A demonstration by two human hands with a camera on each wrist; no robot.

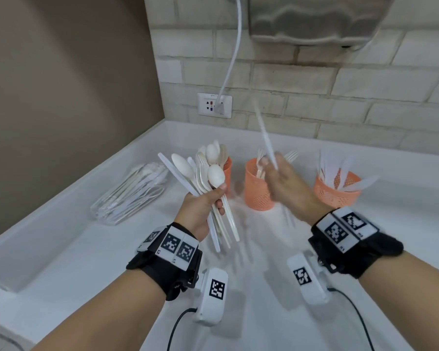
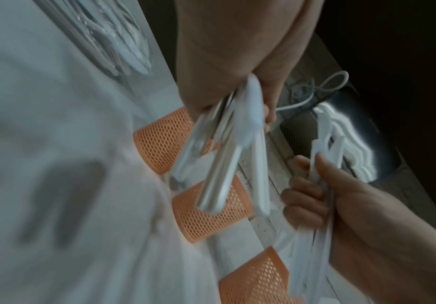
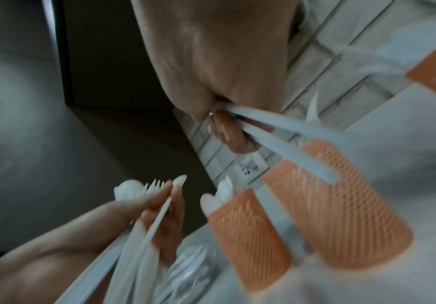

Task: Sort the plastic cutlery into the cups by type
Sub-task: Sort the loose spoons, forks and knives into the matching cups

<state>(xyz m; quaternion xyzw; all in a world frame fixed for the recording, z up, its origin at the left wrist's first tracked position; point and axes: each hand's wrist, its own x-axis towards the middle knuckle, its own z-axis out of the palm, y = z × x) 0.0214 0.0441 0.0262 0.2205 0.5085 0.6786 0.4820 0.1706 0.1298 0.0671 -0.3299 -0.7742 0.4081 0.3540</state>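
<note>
The plastic knife (image 1: 265, 138) we pinch in our right hand (image 1: 284, 178) stands nearly upright, long axis leaning up and away from our fingertips, and the knife cup (image 1: 336, 190) sits to the right of those fingers while the fork cup (image 1: 257, 188) lies directly below them. Our left hand (image 1: 203, 209) is wrapped around a mixed bundle (image 1: 208, 178) of spoons, forks and knives, held well to the left of the pinch. The bundle hides most of the spoon cup (image 1: 227, 169), and blur leaves us unable to tell whether our right fingers hold one piece or two.
</note>
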